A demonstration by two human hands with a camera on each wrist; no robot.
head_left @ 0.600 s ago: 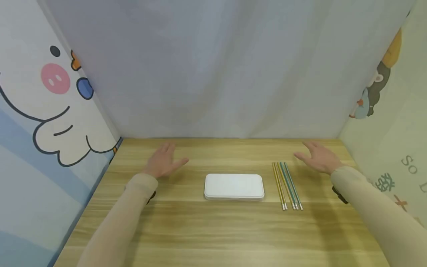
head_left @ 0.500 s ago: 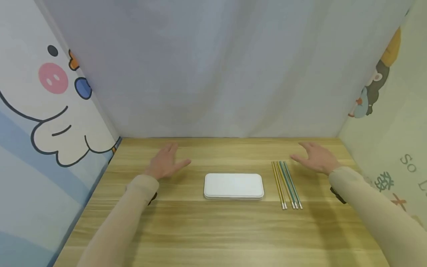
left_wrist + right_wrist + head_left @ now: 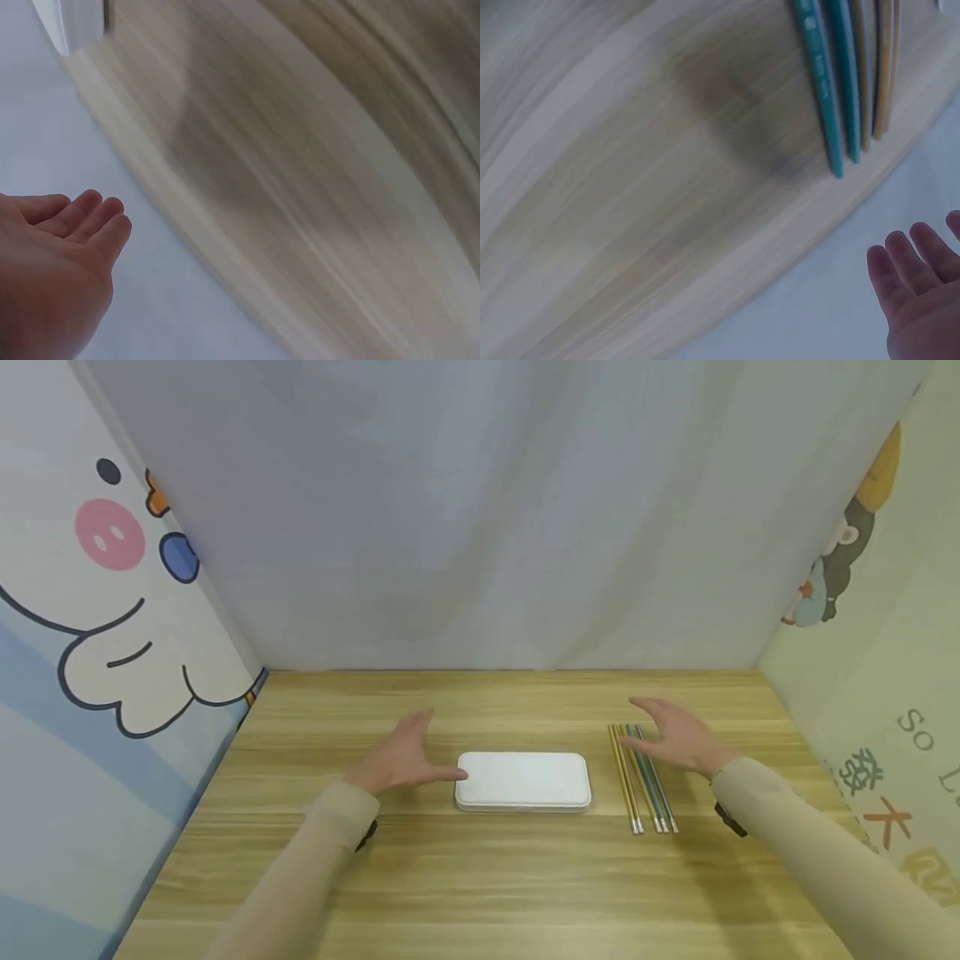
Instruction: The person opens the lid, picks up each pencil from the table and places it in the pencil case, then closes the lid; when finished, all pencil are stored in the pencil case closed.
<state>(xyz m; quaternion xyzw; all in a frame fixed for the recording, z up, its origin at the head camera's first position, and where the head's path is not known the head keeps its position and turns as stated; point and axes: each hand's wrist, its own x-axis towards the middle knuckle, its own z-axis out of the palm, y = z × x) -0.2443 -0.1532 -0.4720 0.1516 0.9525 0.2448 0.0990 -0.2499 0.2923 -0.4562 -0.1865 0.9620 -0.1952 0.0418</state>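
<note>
A white pencil case [image 3: 523, 782], flat with rounded corners, lies closed in the middle of the table. My left hand [image 3: 405, 756] is at its left end, the thumb tip overlapping the case's edge in the head view. To the right of the case lie several pencils [image 3: 643, 781], some yellow and some teal, side by side with their pale ends toward me. Over their far ends reaches my right hand [image 3: 678, 739], thumb and fingers spread and nothing held. The right wrist view shows the teal pencils [image 3: 847, 82] beyond the relaxed fingers [image 3: 911, 262].
The wooden table [image 3: 480, 885] ends at a grey-white curtain [image 3: 480, 527] along the back. Cartoon-printed panels stand at the left [image 3: 135, 652] and right [image 3: 877, 693]. A dark strap [image 3: 731, 820] shows at the right wrist.
Both hands have moved inward: the left hand rightward and nearer to the white pencil case, the right hand leftward until it overlaps the pencils. The case and pencils stay in place.
</note>
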